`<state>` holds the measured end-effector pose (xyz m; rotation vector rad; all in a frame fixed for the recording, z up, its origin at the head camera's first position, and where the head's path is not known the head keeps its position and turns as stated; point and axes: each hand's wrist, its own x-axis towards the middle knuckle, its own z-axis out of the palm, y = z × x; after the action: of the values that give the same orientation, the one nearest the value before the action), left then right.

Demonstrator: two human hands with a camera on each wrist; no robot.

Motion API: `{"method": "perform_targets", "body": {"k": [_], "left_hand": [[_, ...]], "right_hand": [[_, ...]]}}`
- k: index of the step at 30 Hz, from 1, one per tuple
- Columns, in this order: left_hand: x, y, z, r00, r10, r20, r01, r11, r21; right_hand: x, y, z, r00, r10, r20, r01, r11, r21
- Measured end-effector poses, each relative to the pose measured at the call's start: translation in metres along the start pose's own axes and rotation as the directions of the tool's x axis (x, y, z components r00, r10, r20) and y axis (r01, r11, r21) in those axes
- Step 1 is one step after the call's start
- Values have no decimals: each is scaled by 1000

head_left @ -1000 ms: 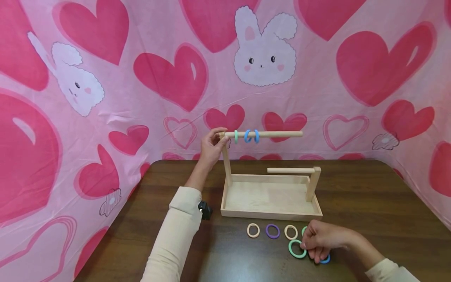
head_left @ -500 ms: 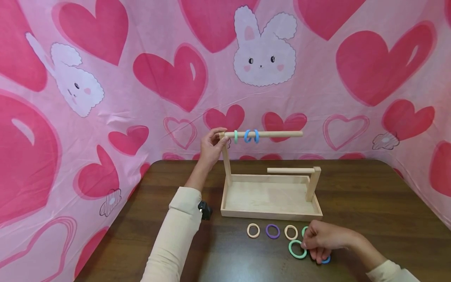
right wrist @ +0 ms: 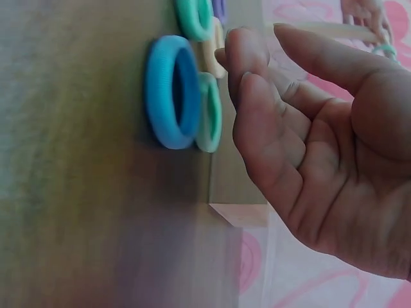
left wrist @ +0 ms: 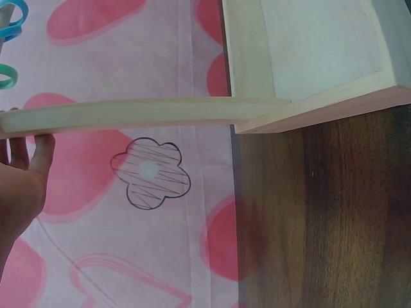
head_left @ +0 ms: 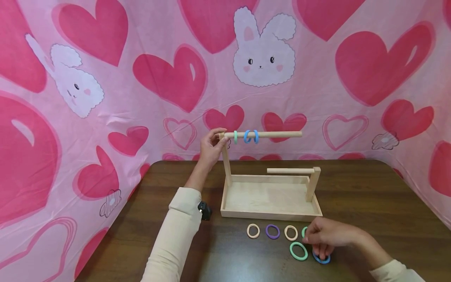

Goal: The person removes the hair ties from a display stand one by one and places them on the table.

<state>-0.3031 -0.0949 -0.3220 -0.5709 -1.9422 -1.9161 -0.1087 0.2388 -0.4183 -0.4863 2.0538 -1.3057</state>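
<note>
My left hand (head_left: 211, 147) grips the top of the tall left post (head_left: 226, 164) of a wooden ring stand, thumb in front. On the stand's upper rod (head_left: 282, 134) hang a green ring (head_left: 235, 137) and two blue rings (head_left: 256, 137). My right hand (head_left: 327, 235) hovers low over the table at front right, fingers bent loosely, nothing between them. Below its fingertips lies a blue ring (right wrist: 154, 96), partly hidden in the head view. Just left of that hand lies a green ring (head_left: 291, 251); another green ring (head_left: 303, 232) is partly covered by the fingers.
A beige ring (head_left: 248, 231), a purple ring (head_left: 267, 231) and a second beige ring (head_left: 285, 232) lie in a row before the stand's tray (head_left: 271, 216). A shorter rod (head_left: 290, 170) extends left from the right post (head_left: 312, 186). Patterned pink cloth (head_left: 317, 98) hangs behind the table.
My right hand has let go of the green ring, which now lies apart from the fingers, and has shifted slightly right. More of the blue ring shows. My left hand stays on the post.
</note>
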Motion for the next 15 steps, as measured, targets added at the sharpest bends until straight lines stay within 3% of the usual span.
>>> {"method": "perform_targets", "body": {"k": [15], "left_hand": [[0, 0, 0, 1000, 5, -5, -5, 1000, 8]], "right_hand": [[-6, -27, -37, 983, -158, -92, 162, 986, 27]]}}
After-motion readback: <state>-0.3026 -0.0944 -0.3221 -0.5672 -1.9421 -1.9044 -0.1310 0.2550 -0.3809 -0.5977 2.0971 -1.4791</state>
